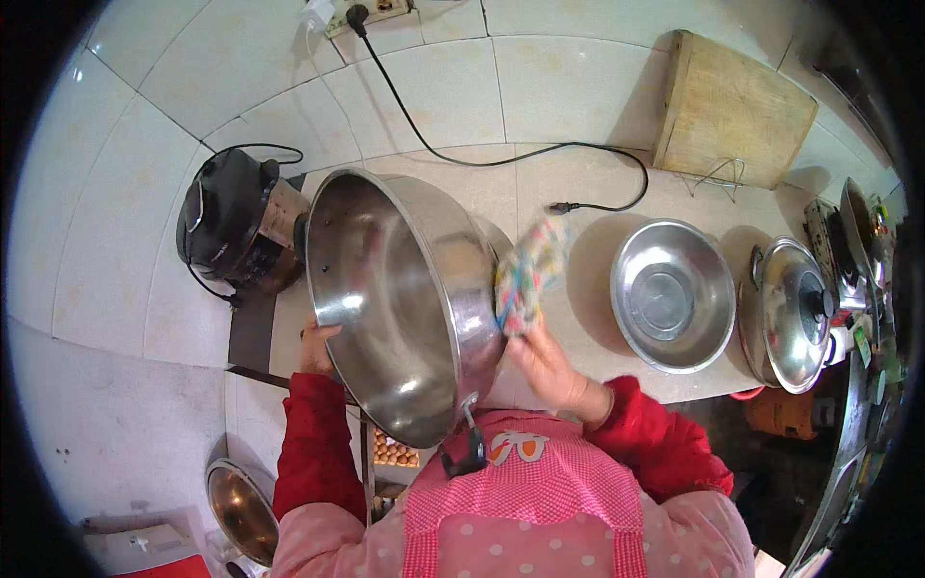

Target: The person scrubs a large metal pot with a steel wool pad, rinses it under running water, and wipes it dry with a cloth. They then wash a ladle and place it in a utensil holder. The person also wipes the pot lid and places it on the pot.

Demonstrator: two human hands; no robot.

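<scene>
A large, deep stainless steel pot is tipped on its side over the counter, its opening facing left. My left hand grips the rim at the lower left, thumb on the inner wall. A black side handle sticks out near my apron. My right hand presses a crumpled, multicoloured patterned cloth against the pot's outer side, near its base. The cloth looks blurred. Some of my right fingers are hidden behind it.
A black electric cooker stands close left of the pot. Right of my hand are a steel basin and a lidded steel pot. A black power cord lies along the back, near a leaning wooden board. Eggs sit below the counter.
</scene>
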